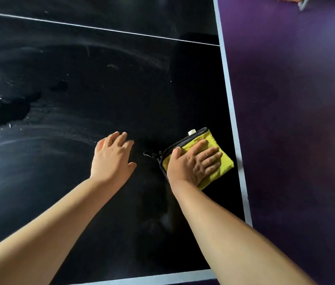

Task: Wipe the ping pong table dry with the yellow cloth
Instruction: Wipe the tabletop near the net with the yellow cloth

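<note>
The dark ping pong table (pixel 84 83) fills most of the view. A folded yellow cloth (pixel 223 161) with a dark edge and a white tag lies near the table's right edge line. My right hand (pixel 193 164) presses flat on the cloth with straight fingers. To its left, my left hand (pixel 112 158) is over the bare table surface with fingers spread; I cannot tell if it touches. A dark puddle (pixel 8 113) with small droplets around it sits at the left. Pale curved wipe streaks cross the table.
The table's white centre line (pixel 100 28) runs across the far part. Its pale border (pixel 231 103) marks the right edge and another runs along the near edge. Purple floor (pixel 296 120) lies beyond the right edge.
</note>
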